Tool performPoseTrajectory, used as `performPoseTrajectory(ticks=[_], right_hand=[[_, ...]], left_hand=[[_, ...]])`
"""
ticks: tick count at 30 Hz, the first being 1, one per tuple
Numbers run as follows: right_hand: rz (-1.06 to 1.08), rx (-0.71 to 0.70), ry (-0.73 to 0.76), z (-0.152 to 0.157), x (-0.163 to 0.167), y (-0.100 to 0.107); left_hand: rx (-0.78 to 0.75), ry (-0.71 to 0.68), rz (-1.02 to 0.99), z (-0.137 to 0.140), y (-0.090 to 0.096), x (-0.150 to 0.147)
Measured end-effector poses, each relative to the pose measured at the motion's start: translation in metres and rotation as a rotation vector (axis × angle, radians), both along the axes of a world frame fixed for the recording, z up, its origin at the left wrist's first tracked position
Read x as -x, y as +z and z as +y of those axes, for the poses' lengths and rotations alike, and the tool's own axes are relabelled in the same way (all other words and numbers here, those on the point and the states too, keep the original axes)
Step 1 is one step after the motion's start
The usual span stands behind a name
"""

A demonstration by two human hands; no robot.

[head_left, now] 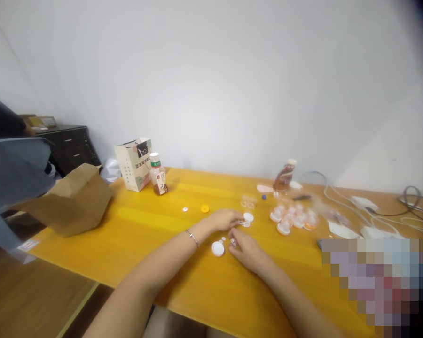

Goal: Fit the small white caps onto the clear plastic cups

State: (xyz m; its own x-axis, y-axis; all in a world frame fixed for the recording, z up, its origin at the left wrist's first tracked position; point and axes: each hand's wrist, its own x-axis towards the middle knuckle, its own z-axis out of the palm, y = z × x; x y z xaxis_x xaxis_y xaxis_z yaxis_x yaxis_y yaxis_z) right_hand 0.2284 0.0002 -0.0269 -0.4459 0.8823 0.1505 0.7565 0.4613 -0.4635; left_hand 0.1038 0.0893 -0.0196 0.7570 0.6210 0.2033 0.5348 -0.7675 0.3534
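My left hand, with a bracelet on the wrist, reaches over the table, fingers stretched out. Its fingertips touch or hover just above small white pieces beside a round white cap. Nearer to me, my right hand is curled around a small white part with dark marks; its exact kind is too small to make out. To the left of that hand lies a round white lid, with tiny white discs by its edge.
Several clear-and-white round pieces cluster at right, near a brown drink bottle. A yellow disc lies left of my hands. Farther left stand another bottle, a printed paper bag and a brown bag. Cables run at far right.
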Motion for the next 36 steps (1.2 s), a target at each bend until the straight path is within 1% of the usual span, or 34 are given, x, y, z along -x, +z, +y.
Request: performPoseTrajectory(ticks=[2, 4, 8, 13, 20, 23, 25, 27, 29, 32, 36], right_hand=[[-0.009, 0.0, -0.015, 0.0, -0.001, 0.001], [-0.005, -0.001, -0.025, 0.001, -0.002, 0.001], [0.036, -0.012, -0.026, 0.002, -0.002, -0.003], [0.085, -0.011, -0.044, 0.007, -0.004, -0.007], [0.143, -0.021, -0.091, 0.017, -0.008, -0.013], [0.241, -0.025, -0.099, 0.02, -0.009, -0.015], [0.349, -0.004, -0.121, 0.022, -0.009, -0.017], [0.498, 0.049, -0.144, 0.024, -0.007, -0.019], [0.668, 0.129, -0.16, 0.025, -0.004, -0.02], [0.871, 0.253, -0.179, 0.026, -0.001, -0.02], [0.959, 0.361, -0.207, 0.025, 0.001, -0.014]], left_hand=[[0.005, 0.035, 0.02, 0.001, -0.005, 0.001], [-0.016, 0.032, 0.017, -0.001, -0.01, 0.008], [-0.046, 0.002, -0.021, -0.009, -0.015, 0.032], [-0.007, 0.072, -0.119, -0.016, -0.019, 0.058], [0.023, 0.141, -0.284, -0.014, -0.027, 0.068], [0.026, 0.193, -0.384, -0.012, -0.027, 0.069], [0.029, 0.187, -0.431, -0.012, -0.025, 0.069], [0.047, 0.167, -0.476, -0.014, -0.023, 0.069], [0.1, 0.184, -0.558, -0.018, -0.02, 0.068], [0.269, 0.253, -0.713, -0.023, -0.018, 0.063], [0.505, 0.25, -0.843, -0.03, -0.018, 0.055]])
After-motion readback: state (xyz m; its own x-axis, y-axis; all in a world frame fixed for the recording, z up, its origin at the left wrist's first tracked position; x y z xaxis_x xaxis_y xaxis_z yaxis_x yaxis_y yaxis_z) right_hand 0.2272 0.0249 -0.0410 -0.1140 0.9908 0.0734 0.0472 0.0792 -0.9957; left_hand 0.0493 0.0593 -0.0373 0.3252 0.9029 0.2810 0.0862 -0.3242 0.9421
